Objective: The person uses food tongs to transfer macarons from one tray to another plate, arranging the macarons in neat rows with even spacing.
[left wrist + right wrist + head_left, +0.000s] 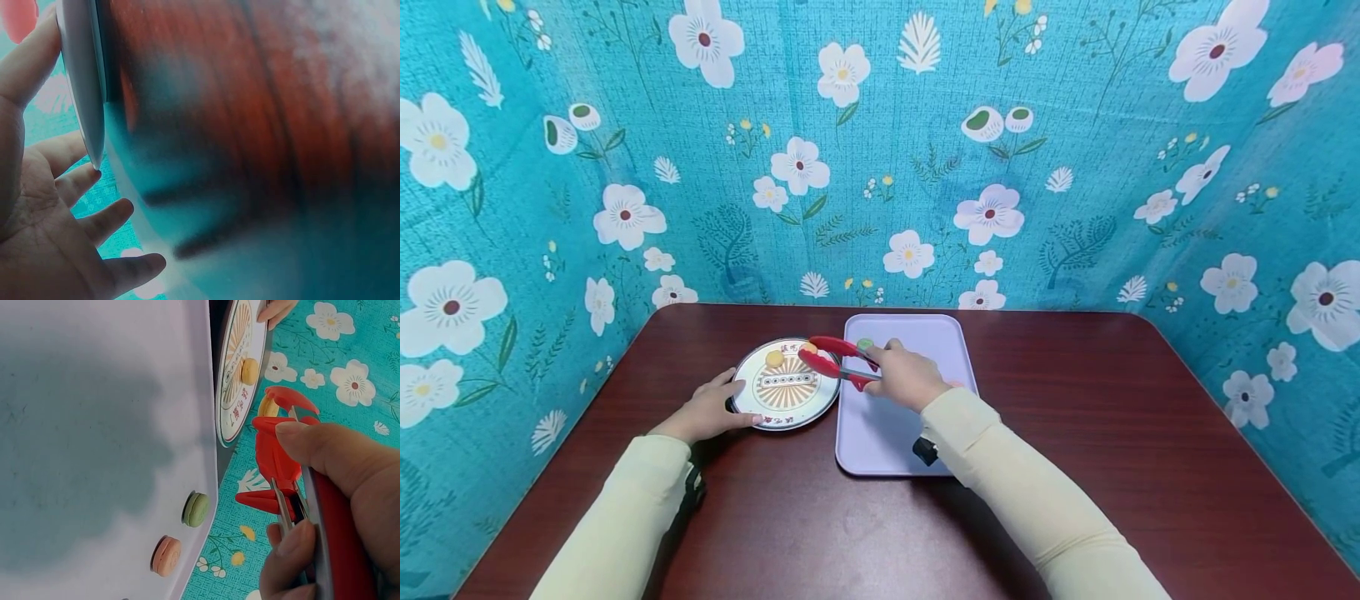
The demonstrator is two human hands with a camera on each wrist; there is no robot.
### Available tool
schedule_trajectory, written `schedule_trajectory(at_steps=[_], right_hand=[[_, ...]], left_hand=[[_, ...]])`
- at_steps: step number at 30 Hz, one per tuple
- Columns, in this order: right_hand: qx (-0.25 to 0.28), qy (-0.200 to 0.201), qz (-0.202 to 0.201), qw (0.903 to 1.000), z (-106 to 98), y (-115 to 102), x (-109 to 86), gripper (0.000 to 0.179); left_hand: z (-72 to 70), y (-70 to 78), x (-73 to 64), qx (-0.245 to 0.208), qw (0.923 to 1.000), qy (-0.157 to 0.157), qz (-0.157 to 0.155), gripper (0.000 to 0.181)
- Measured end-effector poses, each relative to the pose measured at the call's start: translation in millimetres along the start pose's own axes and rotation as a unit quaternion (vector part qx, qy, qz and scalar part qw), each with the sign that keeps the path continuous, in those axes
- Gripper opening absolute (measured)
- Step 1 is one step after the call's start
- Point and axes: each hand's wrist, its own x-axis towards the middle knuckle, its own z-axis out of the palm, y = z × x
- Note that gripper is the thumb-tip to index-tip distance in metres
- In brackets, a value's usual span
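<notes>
My right hand (pixel 910 375) grips red-tipped tongs (pixel 275 456), its thumb along one arm. Between the tong tips is a yellow macaron (pixel 269 407), over the right part of a white patterned plate (pixel 786 408). Another yellow macaron (pixel 774 358) lies on that plate, toward its upper left. My left hand (pixel 711 408) touches the plate's left rim, thumb at the front edge; in the left wrist view its fingers (pixel 109 222) are spread, some reaching past the rim. On the lilac tray (pixel 872 442) sit a green macaron (pixel 196 510) and a pink macaron (pixel 166 555).
The tray lies right beside the plate on a dark red-brown table (pixel 1075 400). A teal flowered cloth (pixel 865 167) hangs behind the table and along both sides. My right forearm (pixel 1037 492) reaches across the tray's front right corner.
</notes>
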Motion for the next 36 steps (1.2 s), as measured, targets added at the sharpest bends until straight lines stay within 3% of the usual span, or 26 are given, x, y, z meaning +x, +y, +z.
schedule_trajectory(at_steps=[8, 36], right_hand=[[-0.002, -0.009, 0.013, 0.9999, 3, -5, 3.4, 0.066], [-0.009, -0.017, -0.003, 0.9998, 12, -8, 13.4, 0.063]], left_hand=[[0.2, -1.5, 1.2, 0.013, 0.9998, 0.005, 0.010, 0.098], [0.3, -2.5, 2.0, 0.010, 0.9999, 0.002, 0.012, 0.100]])
